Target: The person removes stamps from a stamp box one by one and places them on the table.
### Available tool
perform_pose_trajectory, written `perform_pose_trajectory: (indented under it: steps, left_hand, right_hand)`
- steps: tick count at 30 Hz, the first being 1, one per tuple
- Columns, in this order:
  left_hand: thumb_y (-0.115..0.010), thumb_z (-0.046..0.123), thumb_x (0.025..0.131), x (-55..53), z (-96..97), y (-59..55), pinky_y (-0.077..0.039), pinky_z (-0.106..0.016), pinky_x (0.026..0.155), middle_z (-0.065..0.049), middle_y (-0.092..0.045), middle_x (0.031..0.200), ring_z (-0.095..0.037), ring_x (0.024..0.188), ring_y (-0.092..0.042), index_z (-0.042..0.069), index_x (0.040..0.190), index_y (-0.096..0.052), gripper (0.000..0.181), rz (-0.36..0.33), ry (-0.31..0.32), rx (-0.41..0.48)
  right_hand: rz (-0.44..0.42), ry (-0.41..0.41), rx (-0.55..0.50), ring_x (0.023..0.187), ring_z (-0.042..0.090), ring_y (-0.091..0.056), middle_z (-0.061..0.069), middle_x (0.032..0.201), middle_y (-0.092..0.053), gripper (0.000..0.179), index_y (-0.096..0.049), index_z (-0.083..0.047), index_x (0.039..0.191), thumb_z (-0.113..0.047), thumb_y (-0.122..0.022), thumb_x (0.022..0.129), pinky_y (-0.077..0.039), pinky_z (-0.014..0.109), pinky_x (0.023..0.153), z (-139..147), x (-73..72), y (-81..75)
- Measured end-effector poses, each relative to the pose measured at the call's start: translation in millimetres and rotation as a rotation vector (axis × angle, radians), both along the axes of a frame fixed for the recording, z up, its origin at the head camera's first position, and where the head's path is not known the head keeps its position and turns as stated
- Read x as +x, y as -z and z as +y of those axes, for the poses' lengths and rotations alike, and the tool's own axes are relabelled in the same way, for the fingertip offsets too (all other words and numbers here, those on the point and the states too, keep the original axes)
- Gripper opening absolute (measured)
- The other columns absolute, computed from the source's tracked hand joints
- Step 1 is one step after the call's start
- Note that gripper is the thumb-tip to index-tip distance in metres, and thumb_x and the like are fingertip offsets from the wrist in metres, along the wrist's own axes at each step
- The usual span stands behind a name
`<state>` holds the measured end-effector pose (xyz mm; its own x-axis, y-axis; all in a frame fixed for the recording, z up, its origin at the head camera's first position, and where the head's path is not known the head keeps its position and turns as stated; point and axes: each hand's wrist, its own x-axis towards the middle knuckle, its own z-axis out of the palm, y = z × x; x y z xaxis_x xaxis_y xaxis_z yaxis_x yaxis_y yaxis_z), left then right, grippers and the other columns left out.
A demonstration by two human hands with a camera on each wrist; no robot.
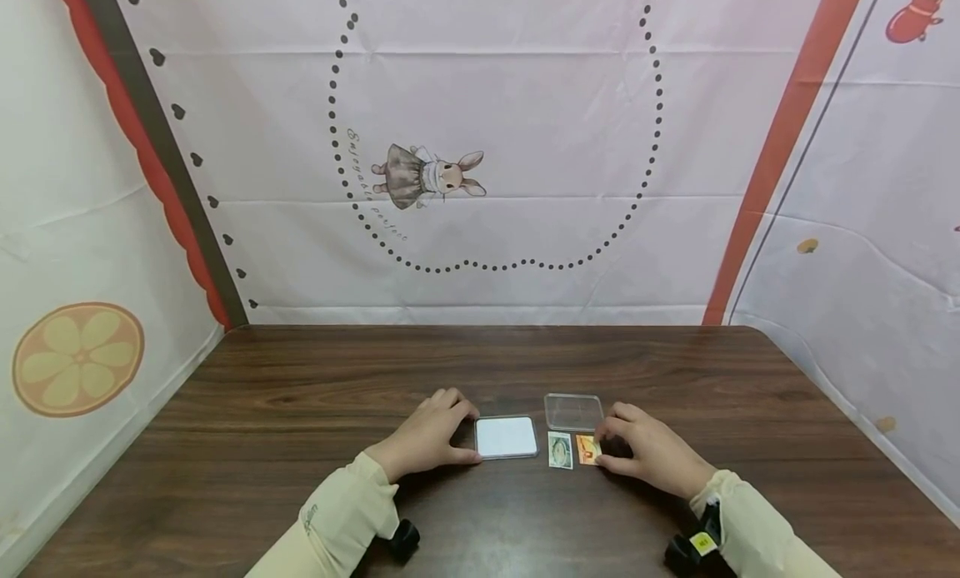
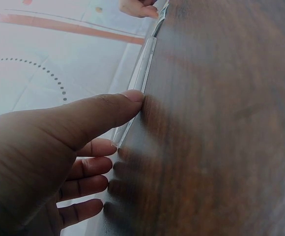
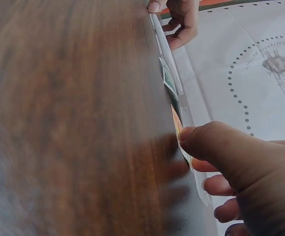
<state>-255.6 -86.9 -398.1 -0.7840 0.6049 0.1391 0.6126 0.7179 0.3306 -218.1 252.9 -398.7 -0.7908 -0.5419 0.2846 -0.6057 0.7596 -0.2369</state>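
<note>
A flat clear plastic case (image 1: 506, 437) with a white rectangle inside lies on the table. My left hand (image 1: 435, 436) holds its left end between thumb and index finger; in the left wrist view the other fingers rest beside it on the tabletop. To the right of the case lies a green-and-white postage stamp (image 1: 559, 450). Next to it is an orange postage stamp (image 1: 588, 450), which my right hand (image 1: 648, 450) pinches at its right side with thumb and index finger. In the right wrist view, both stamps (image 3: 176, 118) look slightly curved.
A clear plastic lid (image 1: 573, 411) lies just behind the stamps, close to my right fingers. The dark wooden table (image 1: 337, 378) ends at a printed cloth wall (image 1: 525, 145) with a rabbit drawing. More cloth hangs at both sides.
</note>
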Motion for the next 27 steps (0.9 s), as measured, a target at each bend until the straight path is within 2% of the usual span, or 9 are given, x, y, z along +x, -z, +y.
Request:
perform_pose_trajectory:
  steps: [9,27]
  left_hand:
    - [-0.076,0.042,0.080,2.0,1.3,-1.1,-0.041,-0.043,0.091,-0.003,-0.053,0.108,-0.019,0.101,-0.049,0.010,0.118,-0.062,0.052,0.003,0.012,-0.007]
    - [-0.077,0.042,0.079,1.3,-0.4,-1.3,-0.040,-0.044,0.093,-0.004,-0.053,0.109,-0.020,0.103,-0.049,0.010,0.117,-0.061,0.052,-0.001,-0.005,-0.004]
  right_hand:
    - [-0.080,0.028,-0.002,0.074,-0.002,-0.044,-0.012,0.088,-0.049,0.012,-0.065,-0.025,0.092,-0.030,-0.073,0.084,-0.043,0.021,0.065,2.1,3.2,0.8]
    - [-0.029,0.019,-0.015,0.076,-0.001,-0.046,-0.012,0.089,-0.051,0.010,-0.066,-0.025,0.090,-0.029,-0.073,0.085,-0.044,0.021,0.066,-1.7,-0.5,-0.1]
